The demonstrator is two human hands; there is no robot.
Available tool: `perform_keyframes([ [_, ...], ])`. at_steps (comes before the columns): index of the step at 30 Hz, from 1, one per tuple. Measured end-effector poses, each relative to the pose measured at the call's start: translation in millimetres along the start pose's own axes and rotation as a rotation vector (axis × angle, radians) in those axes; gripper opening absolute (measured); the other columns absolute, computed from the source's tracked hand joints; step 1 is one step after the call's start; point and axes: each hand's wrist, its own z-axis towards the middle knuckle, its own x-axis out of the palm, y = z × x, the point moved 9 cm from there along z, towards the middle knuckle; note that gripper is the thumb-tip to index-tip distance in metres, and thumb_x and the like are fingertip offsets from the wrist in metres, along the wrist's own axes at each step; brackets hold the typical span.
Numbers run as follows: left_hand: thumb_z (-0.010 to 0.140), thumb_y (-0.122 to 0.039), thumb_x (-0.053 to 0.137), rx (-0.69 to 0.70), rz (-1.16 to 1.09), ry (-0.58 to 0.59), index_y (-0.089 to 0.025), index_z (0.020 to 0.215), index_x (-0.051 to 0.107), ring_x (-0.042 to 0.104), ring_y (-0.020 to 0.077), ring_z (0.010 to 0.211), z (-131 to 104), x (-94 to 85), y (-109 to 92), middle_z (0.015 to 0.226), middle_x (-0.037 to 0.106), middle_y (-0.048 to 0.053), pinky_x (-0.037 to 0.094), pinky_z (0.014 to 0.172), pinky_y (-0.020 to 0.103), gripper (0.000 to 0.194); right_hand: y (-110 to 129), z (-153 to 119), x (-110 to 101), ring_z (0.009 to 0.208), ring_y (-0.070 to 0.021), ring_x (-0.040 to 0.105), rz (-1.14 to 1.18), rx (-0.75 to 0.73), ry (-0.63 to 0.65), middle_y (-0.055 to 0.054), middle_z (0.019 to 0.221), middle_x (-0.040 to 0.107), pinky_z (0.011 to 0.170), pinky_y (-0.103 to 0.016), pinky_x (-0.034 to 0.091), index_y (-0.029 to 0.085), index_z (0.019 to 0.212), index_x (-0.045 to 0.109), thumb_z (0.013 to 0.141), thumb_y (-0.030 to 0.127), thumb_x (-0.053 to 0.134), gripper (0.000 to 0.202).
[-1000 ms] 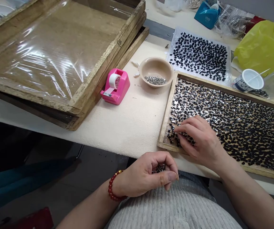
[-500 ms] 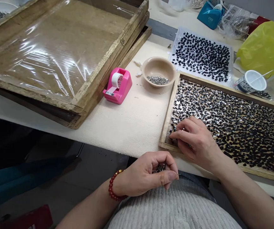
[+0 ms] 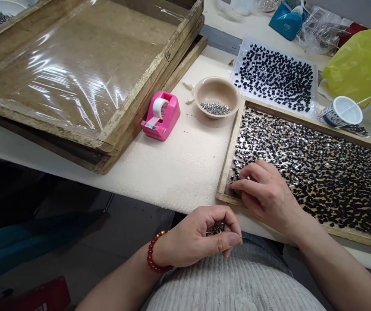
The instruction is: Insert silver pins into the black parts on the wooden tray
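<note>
Pale covering spreads over the bench (image 3: 153,172), with dark floor below its near edge. Seen from the head, a shallow wooden tray (image 3: 231,149) lies along that edge, likely so its small black pieces (image 3: 315,160) come within easy reach. The right hand (image 3: 269,190) bends into the tray's near left corner, thumb and fingers close together; that grip hides its own tips, so I cannot tell whether it has hold of a piece. The left hand (image 3: 201,237) curls above the lap, its grip closed around a cluster of tiny dark and shiny bits (image 3: 217,228), presumably cupped so that none spill; a thin point sticks out past the thumb.

Just beside the tray's far left corner stands a beige bowl (image 3: 216,90) of metal pins (image 3: 216,108), with a pink tape dispenser (image 3: 169,116) further left. Stacked wooden frames (image 3: 136,103) under clear film fill the left side and limit the room there. Behind the tray lie a white sheet (image 3: 315,82) of more black pieces, a tub (image 3: 355,116) with a stick in it and a yellow bag (image 3: 360,65), crowding the far side
</note>
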Motion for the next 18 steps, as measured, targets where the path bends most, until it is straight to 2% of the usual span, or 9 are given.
perform_keyframes([
  [4, 0.087, -0.031, 0.056, -0.009, 0.001, -0.006, -0.013, 0.083, 0.055, 0.050, 0.0086, 0.059, -1.5, -0.7, 1.4, 0.068, 0.053, 0.001, 0.042, 0.056, 0.020, 0.018, -3.5, -1.6, -4.3, 0.080, -0.0175, 0.045, 0.043, 0.020, -0.035, -0.006, 0.086, 0.058, 0.071, -0.033, 0.036, 0.020, 0.084, 0.067, 0.081, 0.011, 0.051, 0.018],
  [9, 0.086, -0.030, 0.056, -0.013, 0.006, -0.004, -0.013, 0.082, 0.055, 0.050, 0.0081, 0.058, -0.7, -0.6, 1.7, 0.068, 0.053, 0.001, 0.041, 0.055, 0.019, 0.018, -7.2, -0.2, -10.6, 0.080, -0.0177, 0.047, 0.113, 0.035, -0.095, -0.007, 0.085, 0.058, 0.071, -0.033, 0.040, 0.017, 0.088, 0.065, 0.081, 0.009, 0.049, 0.020],
  [18, 0.086, -0.031, 0.057, -0.005, -0.002, -0.008, -0.013, 0.082, 0.055, 0.050, 0.0087, 0.058, -1.1, -0.7, 1.9, 0.067, 0.053, 0.001, 0.041, 0.055, 0.019, 0.018, -5.7, 11.8, -4.1, 0.081, -0.0182, 0.048, 0.002, 0.012, -0.023, -0.007, 0.085, 0.059, 0.072, -0.034, 0.040, 0.018, 0.087, 0.064, 0.087, 0.019, 0.050, 0.014],
])
